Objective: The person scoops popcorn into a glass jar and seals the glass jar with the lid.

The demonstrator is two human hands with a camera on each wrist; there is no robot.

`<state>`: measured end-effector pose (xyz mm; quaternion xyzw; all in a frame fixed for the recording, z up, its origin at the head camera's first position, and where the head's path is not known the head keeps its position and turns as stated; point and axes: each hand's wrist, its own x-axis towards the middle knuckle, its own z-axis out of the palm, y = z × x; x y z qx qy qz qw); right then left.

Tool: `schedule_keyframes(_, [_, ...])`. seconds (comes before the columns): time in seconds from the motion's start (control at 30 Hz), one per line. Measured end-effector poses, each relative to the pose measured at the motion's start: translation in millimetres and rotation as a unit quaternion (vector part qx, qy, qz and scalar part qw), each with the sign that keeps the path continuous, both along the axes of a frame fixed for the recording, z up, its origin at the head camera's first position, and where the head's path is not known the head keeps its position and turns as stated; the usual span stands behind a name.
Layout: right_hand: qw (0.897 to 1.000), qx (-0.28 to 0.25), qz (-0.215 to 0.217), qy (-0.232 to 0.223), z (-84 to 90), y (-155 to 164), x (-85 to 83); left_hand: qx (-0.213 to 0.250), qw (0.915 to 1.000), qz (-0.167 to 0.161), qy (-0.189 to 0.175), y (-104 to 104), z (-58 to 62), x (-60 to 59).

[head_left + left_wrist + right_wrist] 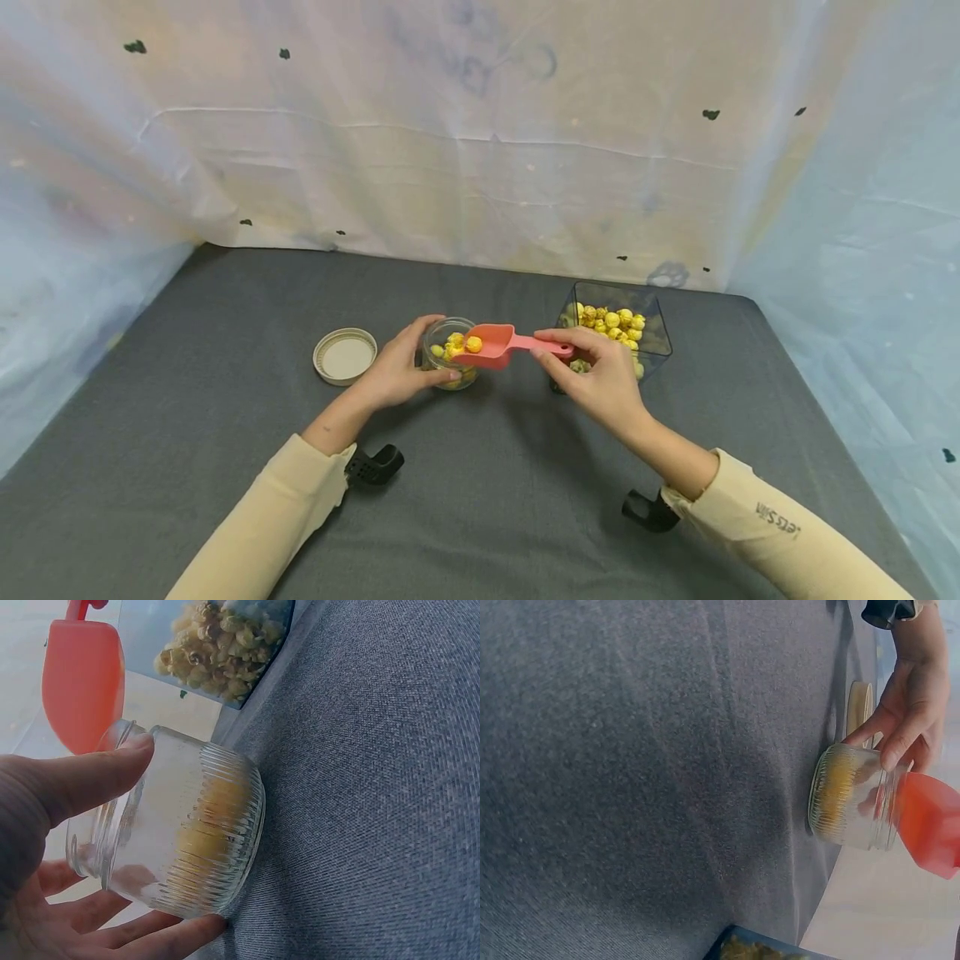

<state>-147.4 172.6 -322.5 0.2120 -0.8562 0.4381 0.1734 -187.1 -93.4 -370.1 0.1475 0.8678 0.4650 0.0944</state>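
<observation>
My left hand point(397, 367) grips a ribbed clear glass jar point(180, 825) around its side, thumb near the neck. Yellow popcorn point(836, 787) lies in the bottom of the jar, which stands on the cloth. With thumb and fingers my right hand point(600, 375) pinches the handle of a pink-red scoop point(495, 343). The scoop's lip reaches over the jar's mouth, and popcorn pieces point(473, 344) sit at its front. Under and behind the right hand is a clear, dark-tinted box point(660, 333) with more popcorn in it.
A round cream jar lid point(345, 356) lies on the grey cloth point(480, 500), left of the jar. Pale plastic sheeting point(465, 150) hangs along the back and both sides of the table. A black strap point(375, 464) is on each wrist.
</observation>
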Motion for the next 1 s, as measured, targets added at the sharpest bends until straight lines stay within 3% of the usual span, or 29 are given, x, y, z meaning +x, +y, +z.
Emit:
schedule_keyframes(0.6, [1.0, -0.003, -0.003, -0.01, -3.2, 6.5, 2.7, 0.007, 0.9999, -0.003, 0.008, -1.0, -0.5, 0.5])
schedule_keyframes(1.0, [0.999, -0.027, -0.008, -0.033, -21.4, 14.8, 13.2, 0.013, 0.9999, 0.0, 0.009, -0.8, -2.5, -0.3])
